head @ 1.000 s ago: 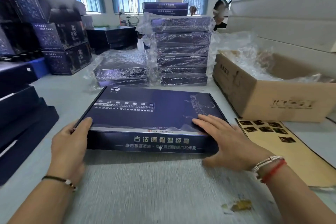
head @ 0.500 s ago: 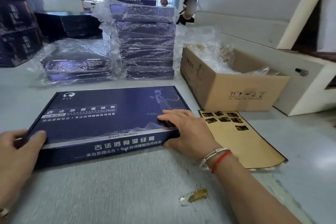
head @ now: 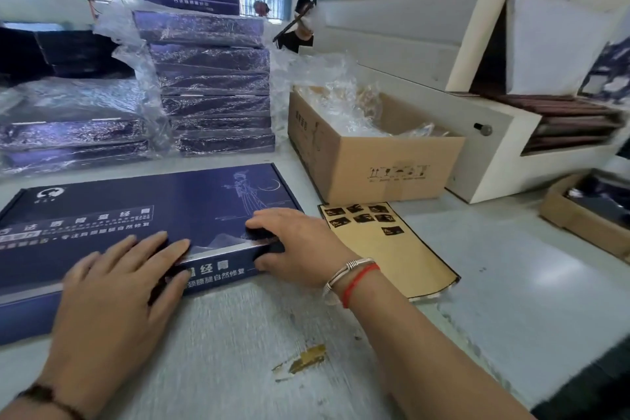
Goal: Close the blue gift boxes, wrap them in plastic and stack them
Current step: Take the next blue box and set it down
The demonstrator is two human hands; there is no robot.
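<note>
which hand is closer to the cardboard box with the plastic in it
Right. The right hand grips the blue gift box at its corner nearest the cardboard box; the left hand presses the lid farther left.

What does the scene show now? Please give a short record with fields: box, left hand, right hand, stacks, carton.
box: blue gift box, closed, flat on the table, not wrapped
left hand: left hand flat on the lid's near edge
right hand: right hand grips the near right corner
stacks: wrapped boxes piled behind
carton: cardboard carton with plastic bags inside
</note>
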